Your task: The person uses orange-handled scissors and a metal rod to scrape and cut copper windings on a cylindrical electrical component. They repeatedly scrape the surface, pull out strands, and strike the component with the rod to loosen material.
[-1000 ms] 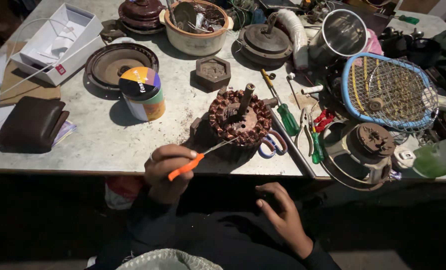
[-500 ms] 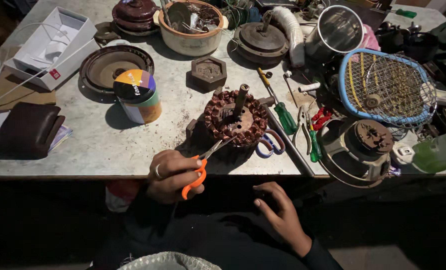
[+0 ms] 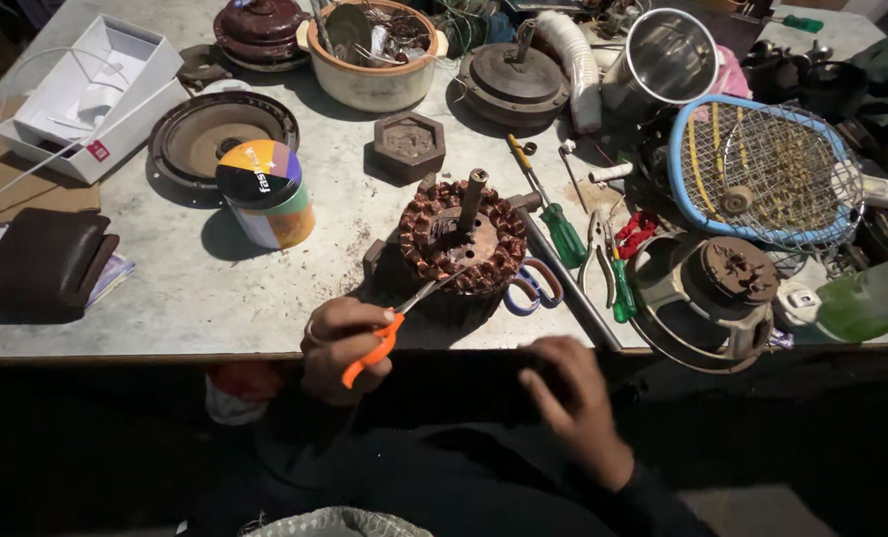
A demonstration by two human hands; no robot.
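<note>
My left hand (image 3: 339, 343) grips an orange-handled tool (image 3: 374, 348) at the table's front edge; its thin metal tip reaches up to the near side of a round copper-wound motor stator (image 3: 464, 242) with an upright shaft. My right hand (image 3: 578, 408) hovers below the table edge, fingers curled loosely, holding nothing that I can see. Blue-handled scissors (image 3: 535, 286) lie just right of the stator.
A multicoloured round tin (image 3: 263, 191), a green-handled screwdriver (image 3: 553, 221), pliers (image 3: 608, 264), a motor housing (image 3: 707, 293), a blue-framed racket-shaped swatter (image 3: 762, 171), a white box (image 3: 86, 94), a dark wallet (image 3: 41, 261), a bowl of parts (image 3: 374, 50) and a steel cup (image 3: 663, 60) crowd the worktable (image 3: 165, 308).
My left hand has turned the orange tool so its tip now meets the stator's near side. My right hand has risen toward the table edge.
</note>
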